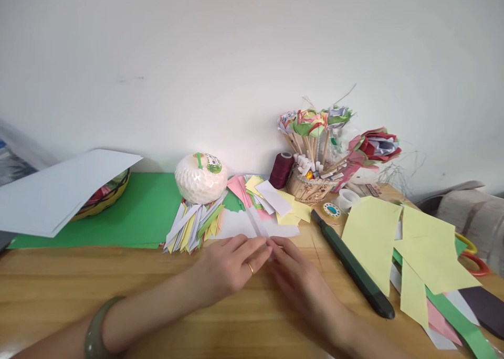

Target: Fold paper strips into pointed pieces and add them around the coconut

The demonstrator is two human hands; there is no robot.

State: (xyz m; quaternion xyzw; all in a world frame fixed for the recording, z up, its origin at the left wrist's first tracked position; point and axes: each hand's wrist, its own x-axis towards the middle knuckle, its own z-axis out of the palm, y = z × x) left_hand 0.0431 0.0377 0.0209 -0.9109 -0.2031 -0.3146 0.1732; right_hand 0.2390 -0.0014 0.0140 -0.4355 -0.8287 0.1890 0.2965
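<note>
A narrow white paper strip [256, 223] stands up from between my fingertips at the middle of the table. My left hand [231, 262] has its fingers together, pressed on the strip's lower end. My right hand [294, 267] meets it from the other side, fingertips closed on the same end. Behind them lies a white sheet [232, 225]. Folded coloured strips [195, 225] are bundled at the left, and cut pieces in pink, yellow and white [275, 197] lie behind the strip.
A foam-netted round object [201, 178] sits on green sheets [145, 212]. Paper flowers [311, 122] stand in a basket [311, 186], beside dark red thread [281, 169]. A dark green long tool [354, 267] and yellow sheets [433, 246] lie right. White sheets [66, 191] cover another basket.
</note>
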